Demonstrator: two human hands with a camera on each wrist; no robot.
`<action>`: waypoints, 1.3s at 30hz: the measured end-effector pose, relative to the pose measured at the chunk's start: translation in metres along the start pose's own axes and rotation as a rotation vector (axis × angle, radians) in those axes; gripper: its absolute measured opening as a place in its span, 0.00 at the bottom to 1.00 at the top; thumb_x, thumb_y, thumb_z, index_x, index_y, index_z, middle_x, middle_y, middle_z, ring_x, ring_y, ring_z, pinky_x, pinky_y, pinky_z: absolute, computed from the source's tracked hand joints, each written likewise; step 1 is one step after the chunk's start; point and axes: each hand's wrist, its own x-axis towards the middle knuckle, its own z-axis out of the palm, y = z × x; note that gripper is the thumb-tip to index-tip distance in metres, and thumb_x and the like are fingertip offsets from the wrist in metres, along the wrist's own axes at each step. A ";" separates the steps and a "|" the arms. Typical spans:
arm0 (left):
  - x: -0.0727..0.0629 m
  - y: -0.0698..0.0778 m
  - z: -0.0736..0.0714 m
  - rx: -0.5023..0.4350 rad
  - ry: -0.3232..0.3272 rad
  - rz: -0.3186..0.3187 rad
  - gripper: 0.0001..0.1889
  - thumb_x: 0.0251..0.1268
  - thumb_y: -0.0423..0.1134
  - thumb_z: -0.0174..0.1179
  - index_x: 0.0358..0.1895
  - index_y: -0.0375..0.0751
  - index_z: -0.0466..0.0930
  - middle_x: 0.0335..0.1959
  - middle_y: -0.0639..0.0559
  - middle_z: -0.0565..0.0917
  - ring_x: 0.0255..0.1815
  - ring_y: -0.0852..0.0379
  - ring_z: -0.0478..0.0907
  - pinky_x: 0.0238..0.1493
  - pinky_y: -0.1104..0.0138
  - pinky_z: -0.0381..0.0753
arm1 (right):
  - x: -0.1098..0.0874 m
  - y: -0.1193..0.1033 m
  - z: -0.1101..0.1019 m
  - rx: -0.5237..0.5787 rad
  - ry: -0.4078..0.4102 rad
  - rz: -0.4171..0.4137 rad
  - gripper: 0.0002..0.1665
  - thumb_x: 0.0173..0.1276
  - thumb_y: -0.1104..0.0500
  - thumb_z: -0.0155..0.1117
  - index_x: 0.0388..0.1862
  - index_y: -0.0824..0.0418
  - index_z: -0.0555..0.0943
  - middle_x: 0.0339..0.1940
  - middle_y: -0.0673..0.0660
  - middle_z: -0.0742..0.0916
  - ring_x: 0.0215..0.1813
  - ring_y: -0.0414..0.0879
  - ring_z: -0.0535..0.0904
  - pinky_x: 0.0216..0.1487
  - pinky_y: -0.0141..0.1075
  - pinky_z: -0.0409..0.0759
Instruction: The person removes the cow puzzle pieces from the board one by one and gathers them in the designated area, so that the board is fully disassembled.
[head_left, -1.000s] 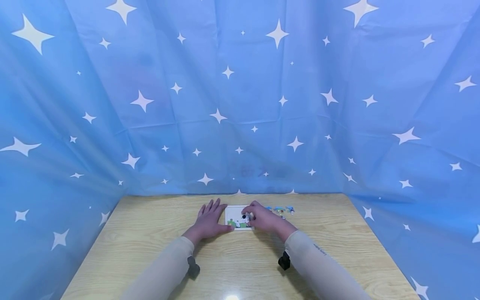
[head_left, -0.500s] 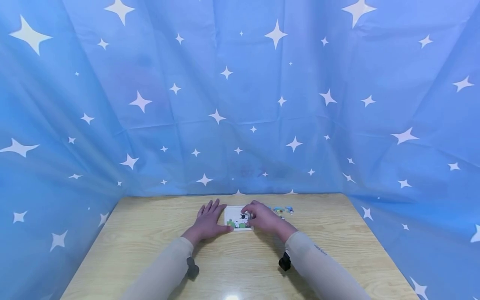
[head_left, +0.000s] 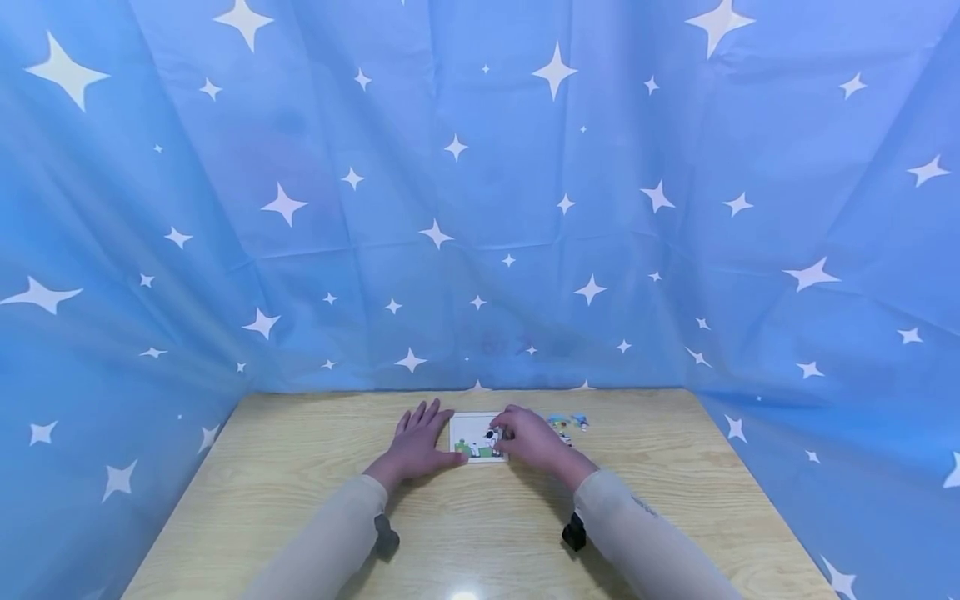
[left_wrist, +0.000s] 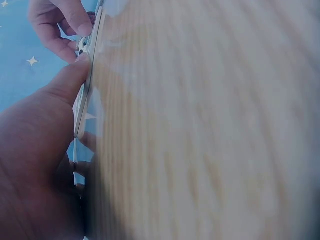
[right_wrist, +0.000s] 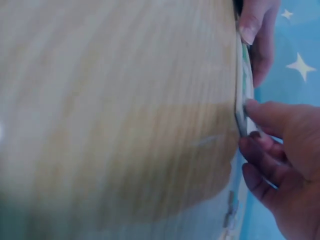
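Observation:
A small white-framed jigsaw puzzle board [head_left: 470,422] lies flat near the table's far side, its lower part filled with green, white and black picture pieces. My left hand [head_left: 417,442] rests at its left side, fingers spread and straight, thumb on the lower left corner. At the right end, my right hand [head_left: 530,439] has curled fingers, thumb and index pinching a white-and-black puzzle piece [head_left: 491,436] on the board. In the right wrist view the right thumb [right_wrist: 267,115] lies over the board's edge, other fingers bent beside it. The hand hides the board's right side.
Several loose blue and multicoloured puzzle pieces [head_left: 558,420] lie just right of the right hand. The wooden table [head_left: 472,525] ends at a blue star-patterned curtain [head_left: 480,317] behind and along both sides.
The white-and-black piece and my right fingers have shifted slightly right over the board. The right hand covers slightly different loose pieces. My left hand stays in place.

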 end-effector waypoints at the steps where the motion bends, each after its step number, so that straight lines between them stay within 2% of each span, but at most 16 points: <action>1: 0.001 -0.003 0.002 0.003 0.008 0.011 0.53 0.69 0.74 0.65 0.88 0.45 0.63 0.91 0.35 0.53 0.91 0.30 0.43 0.86 0.32 0.40 | -0.002 0.000 0.000 0.005 0.010 0.003 0.18 0.76 0.61 0.77 0.62 0.61 0.89 0.48 0.51 0.85 0.45 0.42 0.83 0.49 0.43 0.87; 8: 0.002 -0.003 0.003 -0.025 0.013 0.012 0.56 0.66 0.76 0.66 0.88 0.45 0.63 0.91 0.35 0.52 0.91 0.30 0.42 0.86 0.32 0.38 | -0.008 0.001 0.005 0.038 0.071 0.039 0.17 0.77 0.62 0.75 0.63 0.59 0.89 0.50 0.50 0.85 0.46 0.42 0.82 0.49 0.42 0.86; 13: 0.005 -0.008 0.007 0.001 0.000 -0.009 0.56 0.66 0.77 0.65 0.89 0.50 0.62 0.93 0.40 0.50 0.93 0.34 0.40 0.87 0.36 0.37 | -0.012 0.001 0.005 0.055 0.082 0.044 0.19 0.77 0.62 0.75 0.64 0.60 0.88 0.52 0.51 0.86 0.47 0.43 0.83 0.49 0.42 0.87; 20: 0.006 -0.011 0.009 -0.008 0.010 0.006 0.55 0.66 0.76 0.66 0.89 0.49 0.63 0.92 0.39 0.51 0.92 0.33 0.41 0.87 0.34 0.38 | -0.019 0.001 -0.001 0.096 0.091 0.051 0.21 0.80 0.61 0.73 0.68 0.62 0.86 0.56 0.52 0.85 0.45 0.42 0.82 0.44 0.40 0.84; 28: 0.006 -0.012 0.009 -0.014 0.013 0.002 0.55 0.65 0.76 0.66 0.89 0.52 0.62 0.93 0.40 0.50 0.92 0.34 0.40 0.87 0.35 0.37 | -0.027 0.000 -0.007 0.112 0.102 0.014 0.20 0.77 0.65 0.74 0.66 0.64 0.87 0.53 0.54 0.86 0.37 0.43 0.77 0.38 0.38 0.80; 39: 0.007 -0.014 0.010 -0.018 0.016 0.004 0.55 0.65 0.76 0.67 0.89 0.50 0.62 0.93 0.40 0.50 0.92 0.34 0.40 0.87 0.35 0.36 | -0.040 0.006 -0.015 0.140 0.107 0.023 0.20 0.77 0.64 0.74 0.65 0.61 0.87 0.51 0.49 0.85 0.40 0.44 0.79 0.38 0.38 0.82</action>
